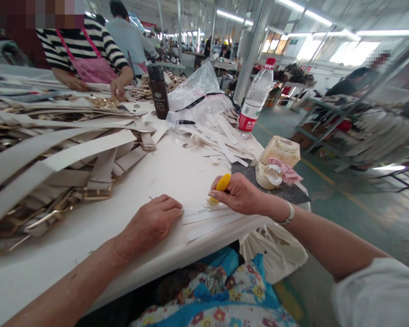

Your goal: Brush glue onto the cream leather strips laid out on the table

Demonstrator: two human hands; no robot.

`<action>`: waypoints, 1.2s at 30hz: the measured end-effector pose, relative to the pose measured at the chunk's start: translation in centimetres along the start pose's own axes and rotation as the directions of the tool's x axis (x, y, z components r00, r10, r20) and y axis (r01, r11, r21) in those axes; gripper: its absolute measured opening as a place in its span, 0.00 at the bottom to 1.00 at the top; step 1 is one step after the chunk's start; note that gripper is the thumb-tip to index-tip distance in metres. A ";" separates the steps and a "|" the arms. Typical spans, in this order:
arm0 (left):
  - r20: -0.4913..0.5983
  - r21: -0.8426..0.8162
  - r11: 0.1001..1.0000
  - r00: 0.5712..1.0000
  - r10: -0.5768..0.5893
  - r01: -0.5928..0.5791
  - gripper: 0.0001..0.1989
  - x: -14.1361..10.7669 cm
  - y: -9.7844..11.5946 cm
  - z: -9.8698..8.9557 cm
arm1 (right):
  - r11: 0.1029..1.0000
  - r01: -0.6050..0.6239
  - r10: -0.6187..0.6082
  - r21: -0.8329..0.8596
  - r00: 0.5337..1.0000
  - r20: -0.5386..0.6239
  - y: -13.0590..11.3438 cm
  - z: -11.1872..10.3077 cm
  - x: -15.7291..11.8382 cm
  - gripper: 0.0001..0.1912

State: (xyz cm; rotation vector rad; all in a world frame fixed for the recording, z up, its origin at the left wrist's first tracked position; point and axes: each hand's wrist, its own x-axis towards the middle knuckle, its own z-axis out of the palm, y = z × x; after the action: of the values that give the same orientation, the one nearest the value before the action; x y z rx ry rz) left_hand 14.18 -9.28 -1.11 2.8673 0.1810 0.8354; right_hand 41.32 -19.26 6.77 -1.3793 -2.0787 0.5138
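My right hand (240,194) is closed round the yellow handle of a small brush (222,182). Its pale end (212,201) touches narrow white strips (209,215) lying flat near the table's front edge. At the left end of these strips is my left hand (157,217), its fingers bent together and pressing the upper strip down. Just beyond my right hand, a stained plastic container (279,154) with white paste at its mouth (273,175) sits on a dark sheet (243,171). A pink cloth (284,171) is tucked against it.
Grey-white straps with gold metal fittings (98,181) are heaped on the left. Loose white strips (221,141) lie by a water bottle (255,97), a dark flask (158,91) and a clear plastic bag (199,91). Across the table, a person in a striped top (88,54) handles straps.
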 end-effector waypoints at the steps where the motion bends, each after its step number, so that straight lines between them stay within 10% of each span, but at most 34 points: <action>1: -0.003 -0.002 1.000 1.000 0.001 -0.001 0.13 0.0 0.0 0.1 | 0.999 -0.021 0.021 -0.036 1.000 -0.002 0.3 -0.7 -0.6 0.18; 13: 0.110 -0.074 0.989 0.987 -0.118 0.127 0.16 0.7 0.3 -0.4 | 0.975 -0.197 0.168 -0.100 0.954 -0.247 2.5 -5.6 -6.1 0.14; 15: 0.183 -0.091 0.975 0.966 -0.184 0.203 0.17 1.4 0.4 -1.0 | 0.973 -0.223 0.222 0.053 0.864 -0.452 1.9 -6.3 -6.9 0.13; 17: 0.263 -0.069 0.959 0.932 -0.249 0.276 0.16 2.7 0.1 -1.9 | 0.939 -0.189 0.336 0.287 0.675 -0.657 1.0 -6.9 -7.6 0.12; 19: 0.315 0.036 0.952 0.901 -0.299 0.303 0.15 5.0 -0.7 -2.8 | 0.866 -0.070 0.461 0.495 0.496 -0.736 0.0 -7.2 -8.2 0.13; 22: 0.302 0.275 0.931 0.898 -0.321 0.240 0.15 10.5 -3.3 -3.4 | 0.785 0.083 0.545 0.614 0.380 -0.748 -1.0 -6.9 -8.7 0.14; 30: 0.271 0.460 0.886 0.960 -0.075 -0.060 0.23 26.7 -11.2 3.0 | 0.774 0.108 0.568 0.624 0.316 -0.760 -0.1 -4.7 -9.3 0.12; 36: 0.379 0.463 0.869 0.925 -0.013 -0.178 0.14 31.0 -14.1 7.3 | 0.769 0.047 0.604 0.638 0.275 -0.748 0.5 -5.0 -9.9 0.13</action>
State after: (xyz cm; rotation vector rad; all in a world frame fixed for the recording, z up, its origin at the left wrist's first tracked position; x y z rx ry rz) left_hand 43.06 8.60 6.51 3.4674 0.2544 0.2557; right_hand 47.78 -28.17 7.71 -1.2095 -0.5692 0.2680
